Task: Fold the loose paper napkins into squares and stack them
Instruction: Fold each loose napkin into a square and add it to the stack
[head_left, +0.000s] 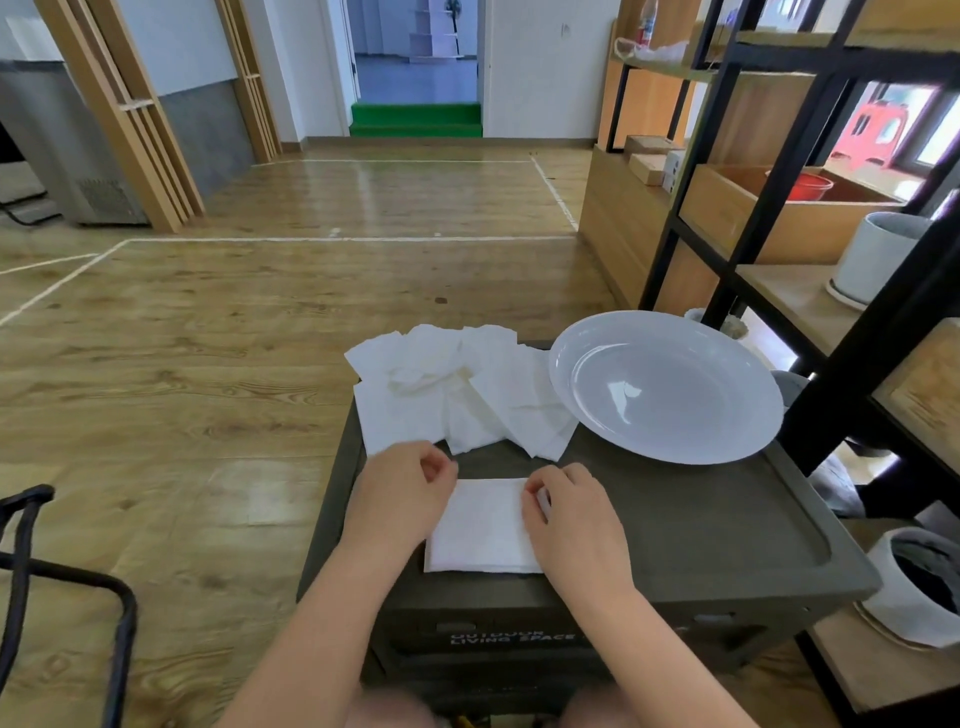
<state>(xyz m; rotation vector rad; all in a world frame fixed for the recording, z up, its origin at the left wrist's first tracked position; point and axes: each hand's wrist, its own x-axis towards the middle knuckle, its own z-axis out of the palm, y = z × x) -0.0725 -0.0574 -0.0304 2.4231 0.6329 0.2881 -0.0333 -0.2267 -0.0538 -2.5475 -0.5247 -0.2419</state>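
Observation:
A white paper napkin (485, 525) lies flat on the dark box top (675, 519) near its front edge. My left hand (402, 493) sits at the napkin's left edge with its fingers curled at the far left corner. My right hand (569, 512) covers the right edge, its fingers curled over the paper and pinching it. Behind them a heap of loose, crumpled white napkins (457, 389) spreads across the far left of the box top, some overhanging the edge.
A large white plate (670, 332) rests on the far right of the box top, touching the napkin heap. Black-framed wooden shelves (810, 218) stand close on the right with pots. A black chair frame (31, 566) is at lower left. Wooden floor lies beyond.

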